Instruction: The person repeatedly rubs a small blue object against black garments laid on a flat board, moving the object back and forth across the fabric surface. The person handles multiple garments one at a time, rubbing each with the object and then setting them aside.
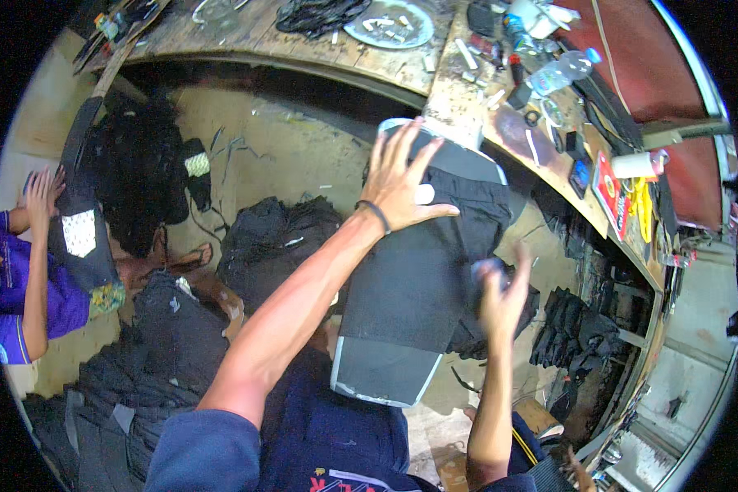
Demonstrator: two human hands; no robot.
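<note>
A black garment (408,283), with what looks like a gathered waistband, is stretched over a long grey board (385,371) with pale edges. The board slants from the bench edge toward my lap, and its rounded far end shows beyond the cloth. My left hand (402,184) lies on the upper part of the garment, fingers spread and thumb out to the right. At the garment's right side, my right hand (504,299) is smeared by motion. A small bluish thing (485,269) appears to be held at its thumb; its kind is too blurred to tell.
Along the far side runs a wooden bench (303,51) bearing a plate (389,23) with white stubs, a plastic bottle (559,74) and clutter. Dark cloth heaps (164,353) cover the floor on the left. Another person's hands (43,197) handle black cloth at the far left.
</note>
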